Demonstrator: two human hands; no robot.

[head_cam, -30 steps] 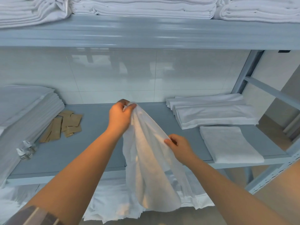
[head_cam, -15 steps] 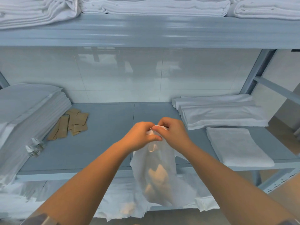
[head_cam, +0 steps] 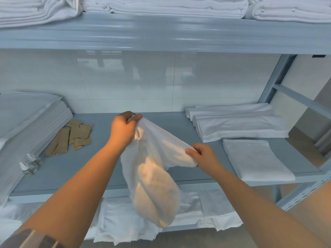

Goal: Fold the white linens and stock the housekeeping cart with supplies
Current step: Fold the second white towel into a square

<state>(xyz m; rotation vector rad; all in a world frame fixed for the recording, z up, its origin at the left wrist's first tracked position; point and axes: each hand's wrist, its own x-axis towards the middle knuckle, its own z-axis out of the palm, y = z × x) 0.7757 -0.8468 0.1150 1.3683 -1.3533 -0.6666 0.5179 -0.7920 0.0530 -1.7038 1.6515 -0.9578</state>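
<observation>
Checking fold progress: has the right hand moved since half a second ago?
Yes. The right hand moved apart from the left hand, rightward toward the single folded white towel.

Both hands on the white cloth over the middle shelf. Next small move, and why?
Probably draw the hands apart to stretch the top edge flat. The left hand pinches one end high and the right hand grips the edge lower, so the white cloth hangs bunched and unfolded above the middle shelf.

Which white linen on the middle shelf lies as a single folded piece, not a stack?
The white folded towel at the front right of the grey metal shelf; the linens behind it and at far left are stacks.
</observation>
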